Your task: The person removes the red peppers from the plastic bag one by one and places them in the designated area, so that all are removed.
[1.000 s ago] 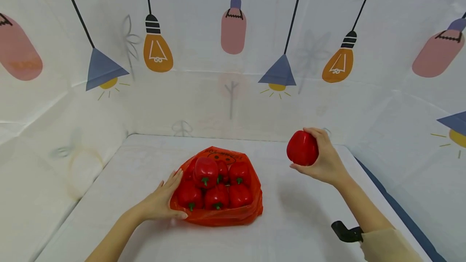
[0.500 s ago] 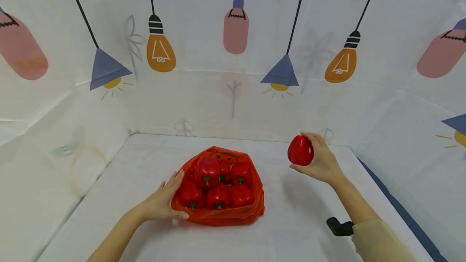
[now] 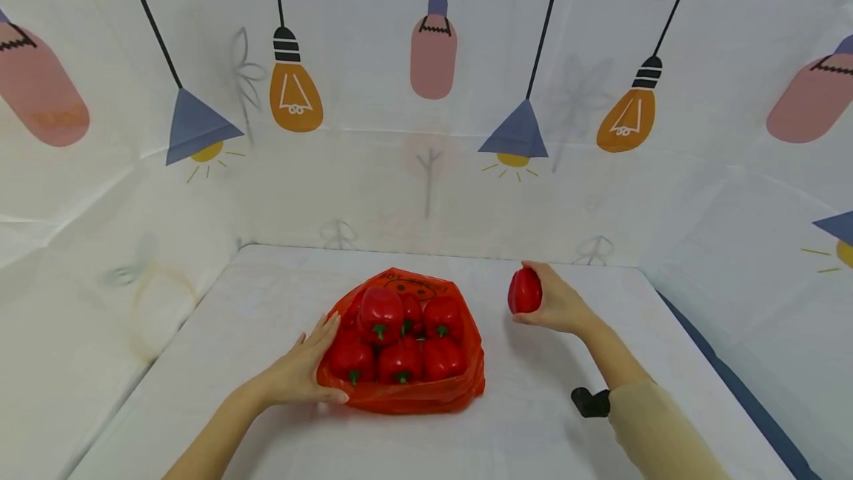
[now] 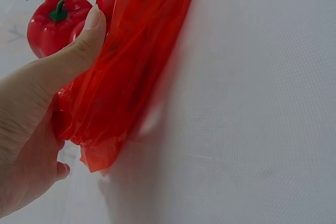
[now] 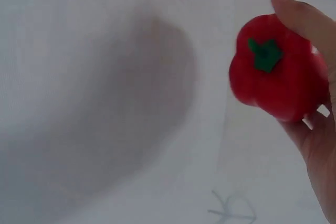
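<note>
Fingers [image 3: 536, 268] of the right hand [image 3: 565, 304], thumb included, are clamping a single red pepper [image 3: 523, 292] and holding it above the white table [image 3: 280, 287], its shadow [image 3: 541, 354] falling on the surface below. In the right wrist view, the pepper is showing its green stem [image 5: 268, 55]. A beige sleeve [image 3: 649, 421] is covering that forearm. The left hand [image 3: 296, 372] is resting against the left side of an orange-red plastic bag [image 3: 426, 395], its fingers lying fairly straight and its thumb [image 4: 79, 53] spreading apart from them at the rim. The bag is standing open on the table, holding several more red peppers [image 3: 400, 361]; the gripped one is hovering to its right, apart from it. A lamp-patterned backdrop [image 3: 373, 184] is hanging behind.
</note>
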Demonstrator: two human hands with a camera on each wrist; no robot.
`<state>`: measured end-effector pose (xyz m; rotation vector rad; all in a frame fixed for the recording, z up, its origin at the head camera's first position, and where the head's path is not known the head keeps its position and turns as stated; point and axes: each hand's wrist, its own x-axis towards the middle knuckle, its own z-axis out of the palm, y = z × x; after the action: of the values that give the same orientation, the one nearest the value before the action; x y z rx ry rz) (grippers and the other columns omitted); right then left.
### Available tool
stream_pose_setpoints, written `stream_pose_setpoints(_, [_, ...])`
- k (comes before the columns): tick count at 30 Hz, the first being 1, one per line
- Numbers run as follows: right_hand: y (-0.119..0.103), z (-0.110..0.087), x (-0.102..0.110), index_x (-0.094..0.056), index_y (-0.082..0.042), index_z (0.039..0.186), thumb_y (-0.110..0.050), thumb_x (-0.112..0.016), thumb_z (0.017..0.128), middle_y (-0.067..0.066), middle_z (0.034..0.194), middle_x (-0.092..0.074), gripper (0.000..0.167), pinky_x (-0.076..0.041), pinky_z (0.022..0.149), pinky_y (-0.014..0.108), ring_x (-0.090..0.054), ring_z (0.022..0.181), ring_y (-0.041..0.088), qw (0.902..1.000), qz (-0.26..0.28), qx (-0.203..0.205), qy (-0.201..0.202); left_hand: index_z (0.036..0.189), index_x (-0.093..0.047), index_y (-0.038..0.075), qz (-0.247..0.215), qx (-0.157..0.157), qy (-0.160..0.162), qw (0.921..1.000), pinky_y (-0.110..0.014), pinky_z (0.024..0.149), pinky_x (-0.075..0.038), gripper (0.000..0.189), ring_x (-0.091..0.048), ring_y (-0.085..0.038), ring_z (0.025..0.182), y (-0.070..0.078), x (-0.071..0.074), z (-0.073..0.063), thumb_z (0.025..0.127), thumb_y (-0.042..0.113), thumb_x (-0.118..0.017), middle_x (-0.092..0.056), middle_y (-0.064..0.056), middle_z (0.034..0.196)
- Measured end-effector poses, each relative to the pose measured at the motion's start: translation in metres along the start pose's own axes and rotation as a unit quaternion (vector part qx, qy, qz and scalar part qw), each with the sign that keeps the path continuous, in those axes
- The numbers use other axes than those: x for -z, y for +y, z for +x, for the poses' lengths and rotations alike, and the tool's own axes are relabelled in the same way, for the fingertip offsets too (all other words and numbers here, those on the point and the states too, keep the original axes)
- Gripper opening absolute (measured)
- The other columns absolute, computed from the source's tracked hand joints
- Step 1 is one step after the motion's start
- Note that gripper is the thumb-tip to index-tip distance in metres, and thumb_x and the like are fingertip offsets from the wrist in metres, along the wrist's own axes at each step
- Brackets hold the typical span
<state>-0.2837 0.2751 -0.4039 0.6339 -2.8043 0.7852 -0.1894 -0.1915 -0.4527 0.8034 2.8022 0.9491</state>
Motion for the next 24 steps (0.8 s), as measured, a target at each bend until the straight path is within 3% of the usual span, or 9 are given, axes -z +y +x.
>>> stream_pose_setpoints(5, [0.003,0.006,-0.016,-0.036,0.001,0.137,-0.023,-0.088,0.066,0.018,0.129,-0.048,0.091,-0.057,0.076,0.045,-0.047,0.115,0.037,0.9979,0.007,-0.032,-0.056,0.149,-0.014,-0.009,0.002,0.0,-0.001,1.0,-0.07,0.106,-0.008,0.123,-0.006,-0.048,0.142,0.0,-0.002,0.0,0.069,0.057,-0.079,-0.014,-0.027,0.156])
stream_pose_setpoints(11, [0.006,0.016,-0.03,-0.04,0.003,0.133,-0.024,-0.083,0.071,0.019,0.127,-0.047,0.08,-0.055,0.08,0.048,-0.049,0.112,0.037,0.9973,-0.012,-0.043,-0.058,0.149,-0.015,-0.009,0.009,-0.003,0.002,0.9999,-0.07,0.106,-0.009,0.121,-0.008,-0.049,0.141,-0.001,-0.004,0.001,0.069,0.057,-0.078,-0.015,-0.025,0.156])
stream_pose_setpoints(19, [0.003,0.025,-0.041,-0.035,0.002,0.144,-0.031,-0.078,0.077,0.023,0.138,-0.044,0.086,-0.051,0.088,0.054,-0.045,0.12,0.041,0.9916,-0.008,-0.103,-0.078,0.149,-0.015,-0.009,0.013,-0.003,-0.001,0.9999,-0.07,0.106,-0.01,0.122,-0.008,-0.049,0.141,-0.003,-0.005,0.002,0.069,0.056,-0.079,-0.014,-0.028,0.155])
stream_pose_setpoints(24, [0.0,0.027,-0.047,-0.036,0.0,0.146,-0.04,-0.071,0.083,0.023,0.149,-0.034,0.082,-0.045,0.094,0.059,-0.037,0.13,0.043,0.9888,-0.065,-0.094,-0.096,0.149,-0.015,-0.009,0.013,0.003,-0.004,0.9999,-0.07,0.106,-0.01,0.121,-0.008,-0.049,0.141,-0.002,-0.004,0.001,0.07,0.056,-0.078,-0.014,-0.028,0.155])
